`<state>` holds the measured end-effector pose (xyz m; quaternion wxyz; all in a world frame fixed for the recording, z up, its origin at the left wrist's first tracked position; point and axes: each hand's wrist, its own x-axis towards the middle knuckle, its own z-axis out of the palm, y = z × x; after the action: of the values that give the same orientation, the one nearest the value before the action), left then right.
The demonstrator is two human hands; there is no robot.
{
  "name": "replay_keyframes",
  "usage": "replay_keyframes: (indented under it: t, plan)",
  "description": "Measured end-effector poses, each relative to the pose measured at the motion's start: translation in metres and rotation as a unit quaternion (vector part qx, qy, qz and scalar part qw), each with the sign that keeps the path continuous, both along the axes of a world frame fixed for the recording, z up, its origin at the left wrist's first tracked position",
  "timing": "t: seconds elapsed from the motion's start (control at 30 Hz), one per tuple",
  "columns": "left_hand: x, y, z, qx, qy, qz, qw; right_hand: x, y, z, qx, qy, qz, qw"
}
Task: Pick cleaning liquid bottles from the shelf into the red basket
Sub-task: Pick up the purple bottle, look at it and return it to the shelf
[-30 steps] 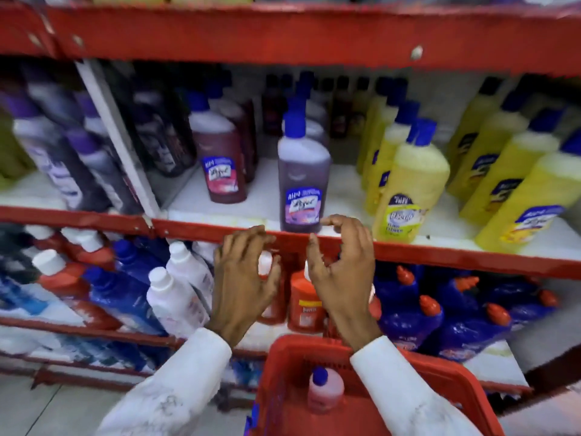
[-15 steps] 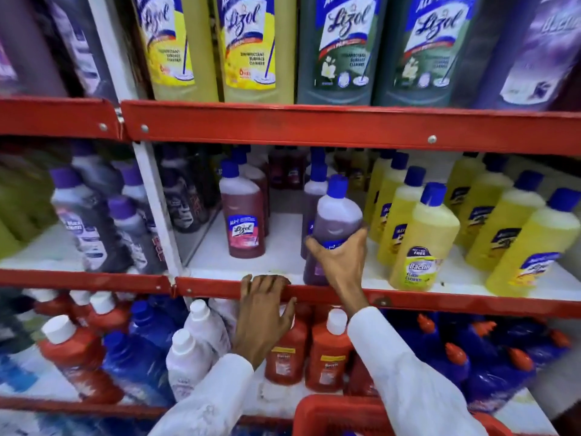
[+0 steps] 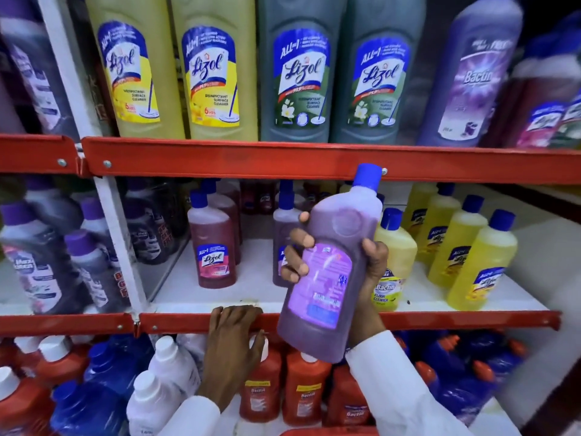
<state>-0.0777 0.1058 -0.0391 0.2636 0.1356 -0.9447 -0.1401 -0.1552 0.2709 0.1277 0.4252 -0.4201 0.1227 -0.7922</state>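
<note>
My right hand (image 3: 371,272) grips a purple cleaning liquid bottle (image 3: 330,262) with a blue cap, lifted clear of the middle shelf and tilted a little to the right. My left hand (image 3: 234,338) rests on the red front lip of the middle shelf (image 3: 440,320), fingers curled over the edge, holding nothing. Only a thin strip of the red basket's rim (image 3: 327,432) shows at the bottom edge. On the middle shelf stand a red-brown bottle (image 3: 213,247), another purple bottle (image 3: 283,234) behind my fingers, and yellow bottles (image 3: 481,262).
Large yellow, green and purple bottles (image 3: 298,73) fill the top shelf behind a red rail (image 3: 251,160). Red, white and blue bottles (image 3: 301,391) crowd the bottom shelf. A white upright (image 3: 122,247) divides the left bay, which holds dark purple-capped bottles.
My right hand has pulled the purple bottle off the middle shelf and raised it toward me. The camera has tilted up, so the basket has nearly left the view. The left hand stays on the shelf lip.
</note>
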Motion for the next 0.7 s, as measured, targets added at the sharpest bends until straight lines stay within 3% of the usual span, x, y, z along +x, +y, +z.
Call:
replay_keyframes:
  t: [0.1, 0.13, 0.2, 0.23, 0.27, 0.33, 0.37, 0.43, 0.7]
  plan:
    - [0.000, -0.001, 0.000, -0.002, -0.002, -0.006, 1.000, 0.006, 0.008, 0.005, 0.000, 0.015, 0.018, 1.000]
    - [0.000, -0.002, 0.000, -0.003, 0.001, -0.009, 1.000, 0.008, 0.011, 0.006, 0.013, 0.015, -0.009, 1.000]
    - [0.000, -0.002, 0.001, 0.001, 0.011, -0.012, 1.000, 0.014, 0.015, 0.009, 0.077, 0.018, -0.155, 0.985]
    - [0.001, -0.002, 0.001, 0.002, 0.015, -0.013, 1.000, 0.016, 0.014, 0.009, 0.133, 0.024, -0.266, 0.954]
    - [0.001, -0.001, 0.002, 0.001, 0.020, -0.015, 1.000, 0.020, 0.012, 0.009, 0.195, 0.029, -0.386, 0.901]
    - [0.002, 0.001, 0.002, -0.005, 0.032, -0.020, 0.999, 0.028, 0.004, 0.008, 0.286, 0.051, -0.581, 0.760]
    - [0.003, 0.001, 0.002, -0.006, 0.039, -0.020, 0.999, 0.031, 0.000, 0.005, 0.301, 0.080, -0.640, 0.702]
    - [0.004, 0.001, 0.001, -0.003, 0.044, -0.018, 0.999, 0.032, -0.007, -0.002, 0.302, 0.125, -0.697, 0.638]
    - [0.007, 0.002, 0.002, 0.025, 0.033, -0.024, 0.999, -0.003, -0.030, -0.027, 0.320, 0.130, -0.725, 0.596]
